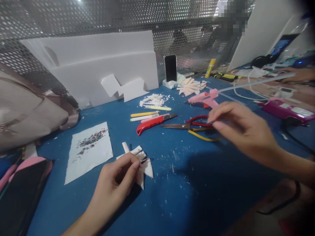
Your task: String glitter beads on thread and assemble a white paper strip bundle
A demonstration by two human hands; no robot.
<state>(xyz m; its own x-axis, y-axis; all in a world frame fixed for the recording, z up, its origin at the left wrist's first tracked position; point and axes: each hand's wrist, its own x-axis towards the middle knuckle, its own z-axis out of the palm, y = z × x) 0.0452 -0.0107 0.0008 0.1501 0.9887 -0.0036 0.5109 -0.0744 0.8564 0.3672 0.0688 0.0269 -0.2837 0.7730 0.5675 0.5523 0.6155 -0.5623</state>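
Observation:
My left hand (118, 180) pinches a small white foam piece (145, 165) made of several petal-like strips, low over the blue table (197, 196). My right hand (236, 126) hovers over the scissors (187, 125) with red and yellow handles; its fingers curl together near the handles, and I cannot make out whether they touch them. A pink glue gun (205, 98) with a clear glue stick lies just beyond that hand.
A red box cutter (154, 123) and yellow and white sticks (145, 115) lie mid-table. A white sheet with glitter (90, 149) lies to the left. White foam boards (103, 65), a phone (170, 68) and a foam flower (190, 86) stand at the back. Another person's hand (299, 73) rests far right.

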